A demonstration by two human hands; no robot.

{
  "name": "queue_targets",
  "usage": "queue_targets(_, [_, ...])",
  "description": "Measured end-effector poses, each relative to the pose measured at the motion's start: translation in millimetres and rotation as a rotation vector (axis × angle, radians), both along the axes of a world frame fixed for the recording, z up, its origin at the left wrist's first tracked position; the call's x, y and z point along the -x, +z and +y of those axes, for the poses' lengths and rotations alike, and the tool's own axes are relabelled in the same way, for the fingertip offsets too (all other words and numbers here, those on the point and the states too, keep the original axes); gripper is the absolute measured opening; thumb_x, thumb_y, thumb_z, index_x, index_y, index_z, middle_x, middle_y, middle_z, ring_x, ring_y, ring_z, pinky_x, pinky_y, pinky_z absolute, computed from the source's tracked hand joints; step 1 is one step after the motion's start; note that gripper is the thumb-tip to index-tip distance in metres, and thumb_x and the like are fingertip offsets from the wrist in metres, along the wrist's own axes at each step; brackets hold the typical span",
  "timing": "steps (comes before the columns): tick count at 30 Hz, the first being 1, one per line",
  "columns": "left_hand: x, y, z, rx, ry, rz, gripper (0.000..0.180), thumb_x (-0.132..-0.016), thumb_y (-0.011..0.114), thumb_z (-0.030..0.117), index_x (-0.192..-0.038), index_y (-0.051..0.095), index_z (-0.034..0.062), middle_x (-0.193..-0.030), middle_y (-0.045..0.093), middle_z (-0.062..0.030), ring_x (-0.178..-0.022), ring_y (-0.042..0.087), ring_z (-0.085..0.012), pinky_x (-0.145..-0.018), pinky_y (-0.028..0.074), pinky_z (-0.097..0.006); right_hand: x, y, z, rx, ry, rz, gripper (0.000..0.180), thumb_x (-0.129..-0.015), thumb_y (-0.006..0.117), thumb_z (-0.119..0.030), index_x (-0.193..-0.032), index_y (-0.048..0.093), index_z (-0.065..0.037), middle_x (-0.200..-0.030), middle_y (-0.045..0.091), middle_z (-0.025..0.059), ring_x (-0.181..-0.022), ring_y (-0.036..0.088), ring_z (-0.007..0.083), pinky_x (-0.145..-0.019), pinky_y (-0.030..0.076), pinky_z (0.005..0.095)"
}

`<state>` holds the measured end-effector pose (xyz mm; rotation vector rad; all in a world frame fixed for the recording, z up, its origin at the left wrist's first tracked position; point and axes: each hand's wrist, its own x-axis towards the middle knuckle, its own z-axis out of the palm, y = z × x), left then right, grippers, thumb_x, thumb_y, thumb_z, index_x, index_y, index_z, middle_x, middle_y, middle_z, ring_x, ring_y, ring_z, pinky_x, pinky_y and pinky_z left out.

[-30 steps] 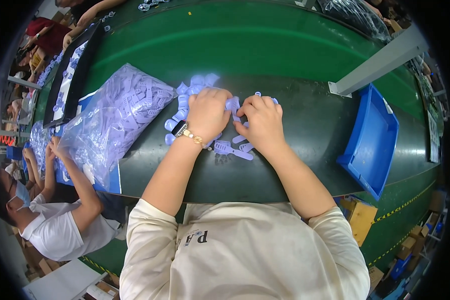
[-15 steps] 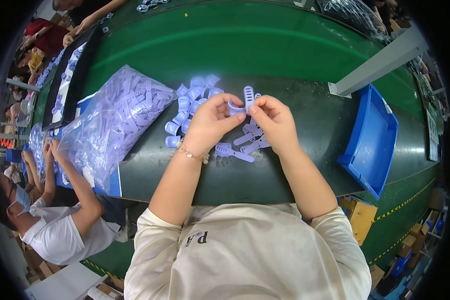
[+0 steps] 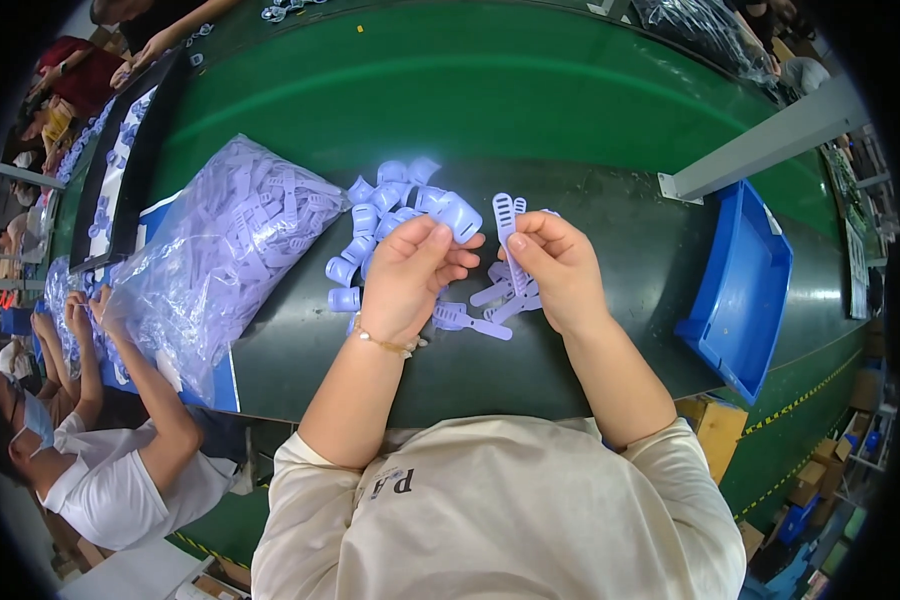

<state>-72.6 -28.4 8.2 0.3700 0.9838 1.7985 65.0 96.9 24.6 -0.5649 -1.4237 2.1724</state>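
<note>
If the grip slips, the lilac slotted strap (image 3: 511,232) may drop among the loose straps (image 3: 490,305) below it on the table (image 3: 610,330). The right hand (image 3: 558,268) pinches this strap upright; the left hand (image 3: 413,275), just beside it, grips a lilac curved clip (image 3: 457,214).

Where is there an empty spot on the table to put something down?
Bare dark table lies between the right hand and the blue tray, and along the near edge by the forearms. It is crowded between the clear bag of purple parts and the left hand, where loose purple pieces pile up.
</note>
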Motion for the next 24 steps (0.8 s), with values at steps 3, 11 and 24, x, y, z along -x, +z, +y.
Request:
queue_targets(3, [-5.8,7.1,2.5,0.029,0.045,-0.001,0.013,-0.096,0.057,0.017,-0.103,0.062,0.0065,-0.100,0.070,-0.0102,-0.086,0.066,-0.0145,-0.075,0.053,-0.026,-1.9,-1.5,0.8,0.029,0.010,0.029,0.010,-0.092,0.061,-0.013,-0.098,0.060,-0.005,-0.086,0.066,0.0030,-0.076,0.056,0.0065,-0.070,0.043,0.0217])
queue_targets(11, [-10.0,-4.8,3.8,0.047,0.138,0.004,0.011,-0.093,0.063,0.017,-0.095,0.066,0.0065,-0.095,0.069,-0.0048,-0.083,0.065,-0.0130,-0.072,0.051,-0.026,2.8,4.3,-2.3,0.040,0.047,0.050,0.008,-0.092,0.060,-0.013,-0.097,0.059,-0.006,-0.091,0.066,0.0027,-0.076,0.054,0.0051,-0.068,0.041,0.0217])
queue_targets(24, [-16.6,0.5,-2.3,0.063,0.149,0.659,0.022,-0.092,0.062,0.016,-0.107,0.065,-0.0001,-0.095,0.066,-0.0026,-0.078,0.057,-0.0083,-0.067,0.047,-0.023,-1.6,-2.3,-2.9,-0.282,-0.018,-0.006,0.010,-0.089,0.065,-0.005,-0.097,0.063,0.000,-0.091,0.061,0.0001,-0.078,0.055,0.0050,-0.068,0.044,0.0200])
